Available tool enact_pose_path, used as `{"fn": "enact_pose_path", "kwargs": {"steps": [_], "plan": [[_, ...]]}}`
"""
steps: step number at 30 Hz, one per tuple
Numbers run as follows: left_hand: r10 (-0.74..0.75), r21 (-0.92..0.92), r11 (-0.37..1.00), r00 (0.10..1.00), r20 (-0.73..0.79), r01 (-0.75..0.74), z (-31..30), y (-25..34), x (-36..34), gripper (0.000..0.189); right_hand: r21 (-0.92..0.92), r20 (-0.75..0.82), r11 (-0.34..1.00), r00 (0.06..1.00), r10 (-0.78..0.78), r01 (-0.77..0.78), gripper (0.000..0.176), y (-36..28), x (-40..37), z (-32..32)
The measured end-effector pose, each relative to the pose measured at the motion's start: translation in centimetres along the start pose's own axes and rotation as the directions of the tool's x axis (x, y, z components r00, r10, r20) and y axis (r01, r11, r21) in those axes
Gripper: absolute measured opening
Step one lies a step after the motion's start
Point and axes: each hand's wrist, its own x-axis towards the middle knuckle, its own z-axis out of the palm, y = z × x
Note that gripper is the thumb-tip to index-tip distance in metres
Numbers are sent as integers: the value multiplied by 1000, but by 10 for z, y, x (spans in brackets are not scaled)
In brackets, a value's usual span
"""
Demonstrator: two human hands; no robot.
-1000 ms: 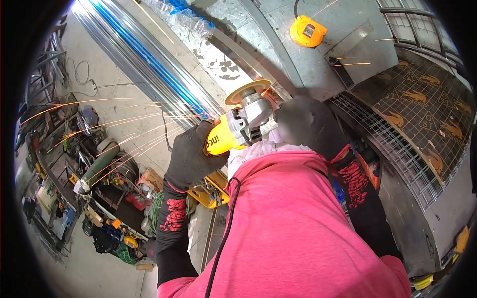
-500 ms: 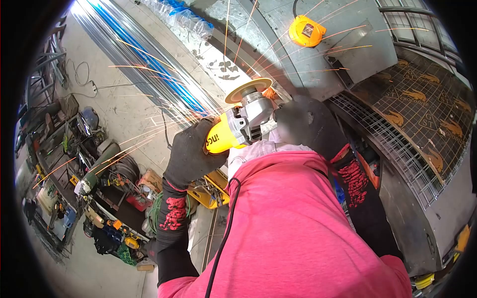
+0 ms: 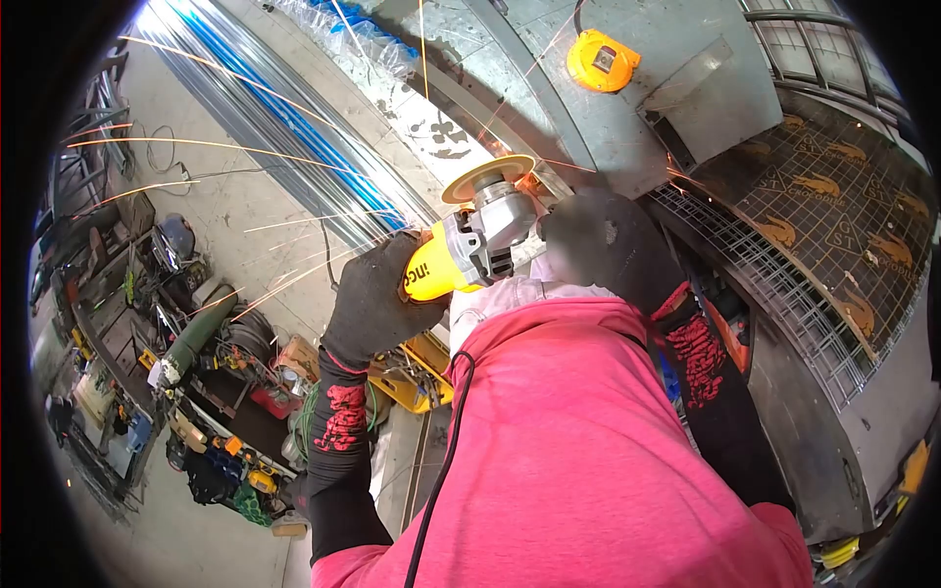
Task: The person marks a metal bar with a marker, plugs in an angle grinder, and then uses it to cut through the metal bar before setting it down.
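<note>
A yellow and grey angle grinder [image 3: 446, 260] is held in front of my body, its round disc [image 3: 488, 178] tilted at the top. My gloved left hand [image 3: 377, 299] wraps around the yellow body of the grinder. Just right of the grinder's head is my gloved right hand [image 3: 613, 250], closed; part of it is blurred, and what it grips is hidden. Behind the disc, an edge of metal [image 3: 529, 183] glows orange, and sparks fly from there. A black power cord [image 3: 446, 470] runs down over my pink shirt.
A yellow tape measure [image 3: 603, 61] lies on the grey metal worktop [image 3: 667, 29]. Long metal profiles [image 3: 265, 108] lie on the floor at upper left. Tools and hoses [image 3: 245, 338] clutter the left side. Wire mesh [image 3: 745, 265] and a printed black board [image 3: 823, 216] are at right.
The sparks have changed pattern, with fewer at upper right and long streaks at left. The orange glow behind the disc looks a little different. Both hands and the grinder are almost unmoved.
</note>
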Motion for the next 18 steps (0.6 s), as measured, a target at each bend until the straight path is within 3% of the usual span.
{"fn": "enact_pose_path", "kwargs": {"steps": [3,5,6,8,11,18], "plan": [[20,4,1000,1000,-11,-20,1,-3,-1,55,-27,2,999,1000,-17,17,40,2,1,0],[57,-3,998,998,-15,-57,3,-8,-1,65,-35,-64,984,983,-174,172,39,6,4,2],[57,-3,998,998,-14,-57,3,-9,-1,65,-35,-64,985,983,-174,172,39,6,3,2],[60,14,998,998,4,-60,1,-8,-1,66,-4,-5,1000,1000,-22,22,39,5,1,1],[58,9,998,998,6,-58,2,-10,-1,66,5,17,999,999,42,-42,39,1,0,0],[62,10,998,998,3,-62,1,-9,0,65,6,22,1000,1000,17,-17,38,2,1,0]]}}
